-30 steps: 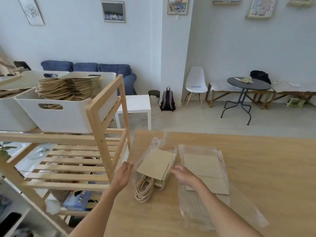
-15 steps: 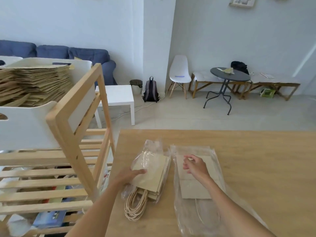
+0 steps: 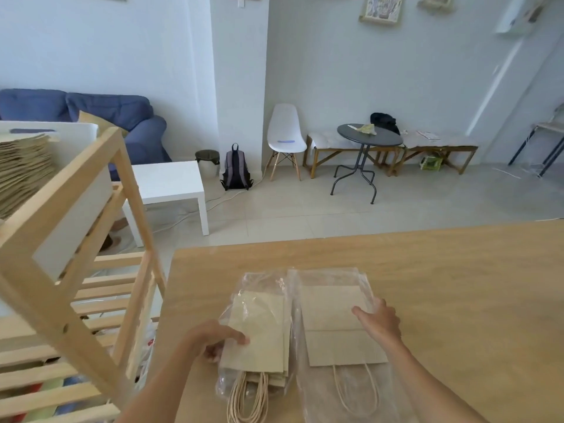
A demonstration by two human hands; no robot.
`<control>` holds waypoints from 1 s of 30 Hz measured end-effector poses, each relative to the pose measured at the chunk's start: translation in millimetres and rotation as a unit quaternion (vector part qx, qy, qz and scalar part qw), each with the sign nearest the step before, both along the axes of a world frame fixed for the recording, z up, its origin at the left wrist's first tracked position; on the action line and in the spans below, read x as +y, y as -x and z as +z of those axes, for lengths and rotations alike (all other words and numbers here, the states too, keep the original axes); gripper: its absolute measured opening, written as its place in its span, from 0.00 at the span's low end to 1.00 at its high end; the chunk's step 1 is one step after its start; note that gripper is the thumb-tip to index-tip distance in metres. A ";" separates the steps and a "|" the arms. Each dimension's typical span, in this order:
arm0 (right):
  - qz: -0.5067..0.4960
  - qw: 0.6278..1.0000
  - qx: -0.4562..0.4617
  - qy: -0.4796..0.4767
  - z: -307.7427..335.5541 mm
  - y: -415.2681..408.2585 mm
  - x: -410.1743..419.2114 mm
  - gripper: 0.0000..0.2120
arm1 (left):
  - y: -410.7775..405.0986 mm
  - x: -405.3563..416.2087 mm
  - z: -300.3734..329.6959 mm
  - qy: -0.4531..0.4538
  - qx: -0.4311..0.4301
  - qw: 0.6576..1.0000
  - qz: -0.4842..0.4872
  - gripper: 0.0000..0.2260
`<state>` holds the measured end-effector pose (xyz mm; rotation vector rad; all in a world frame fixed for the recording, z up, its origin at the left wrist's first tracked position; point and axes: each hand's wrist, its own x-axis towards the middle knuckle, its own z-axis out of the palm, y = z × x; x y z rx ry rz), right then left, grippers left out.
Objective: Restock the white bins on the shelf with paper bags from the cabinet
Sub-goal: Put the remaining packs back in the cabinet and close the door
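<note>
Two clear plastic packs of brown paper bags lie side by side on the wooden table [image 3: 442, 270]. My left hand [image 3: 213, 338] grips the left edge of the left stack of paper bags [image 3: 259, 334], whose rope handles stick out toward me. My right hand [image 3: 378, 320] rests with fingers spread on the right pack's plastic, over a flat paper bag [image 3: 332, 325]. At the far left a white bin [image 3: 79, 190] on the wooden shelf [image 3: 55, 300] holds a pile of brown bags [image 3: 21, 169].
The shelf frame stands close against the table's left edge, with coloured items on its lower slats. Beyond the table are a white side table [image 3: 168, 181], a blue sofa [image 3: 91, 111], a backpack [image 3: 236, 167], a white chair [image 3: 285, 132] and a round dark table [image 3: 367, 137].
My view has swung right and down, pushing the shelf and bin to the left edge. My right hand slid to the right edge of the right pack; my left hand closed on the left stack.
</note>
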<state>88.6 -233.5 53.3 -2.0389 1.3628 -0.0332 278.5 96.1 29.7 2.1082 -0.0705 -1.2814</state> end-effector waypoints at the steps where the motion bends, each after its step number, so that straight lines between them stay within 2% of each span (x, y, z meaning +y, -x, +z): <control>1: -0.007 0.999 0.043 -0.018 -3.8 2.3 -3.3 0.39 | 0.3 -3.1 0.1 -0.003 0.003 1.000 -0.003 0.37; 3: -0.016 0.995 0.090 -0.049 -10.8 4.0 -8.8 0.45 | 0.9 -10.6 0.6 -0.013 0.010 1.000 -0.010 0.34; 7: -0.012 0.992 0.114 -0.061 -18.3 -2.5 -23.4 0.46 | 12.0 -28.2 7.0 -0.007 0.009 1.000 0.016 0.19; 10: 0.004 0.990 0.094 -0.101 -19.6 -9.0 -41.8 0.47 | 19.7 -41.5 1.9 0.020 -0.009 0.999 0.032 0.22; 12: 0.016 0.989 0.062 -0.135 -21.1 -12.9 -56.4 0.39 | 21.0 -47.1 0.8 0.030 -0.004 0.999 0.037 0.25; 14: 0.026 0.975 0.014 -0.221 -25.9 -13.3 -68.3 0.32 | 23.5 -50.7 4.5 0.054 0.004 0.997 0.050 0.30; 17: 0.050 0.948 -0.035 -0.313 -52.6 -13.4 -85.5 0.41 | 35.2 -54.5 10.3 0.119 0.014 0.986 0.114 0.35; 20: 0.063 0.927 -0.082 -0.360 -57.5 -8.8 -80.7 0.26 | 56.6 -54.0 11.7 0.156 0.041 0.971 0.177 0.36; 23: 0.067 0.913 -0.115 -0.386 -45.9 0.1 -72.6 0.20 | 83.9 -51.0 12.2 0.175 0.046 0.955 0.234 0.33; 25: 0.077 0.911 -0.134 -0.382 -30.0 7.2 -68.3 0.10 | 99.5 -46.0 13.3 0.191 0.047 0.945 0.260 0.30; 26: 0.074 0.911 -0.139 -0.382 -26.2 11.3 -68.3 0.08 | 107.9 -42.5 15.3 0.194 0.049 0.942 0.270 0.30; 27: 0.083 0.910 -0.143 -0.380 -25.5 16.1 -69.6 0.08 | 115.4 -38.0 16.7 0.196 0.050 0.940 0.274 0.31; 30: 0.114 0.907 -0.149 -0.377 -15.8 34.4 -65.5 0.22 | 136.7 -23.7 24.3 0.208 0.037 0.935 0.286 0.32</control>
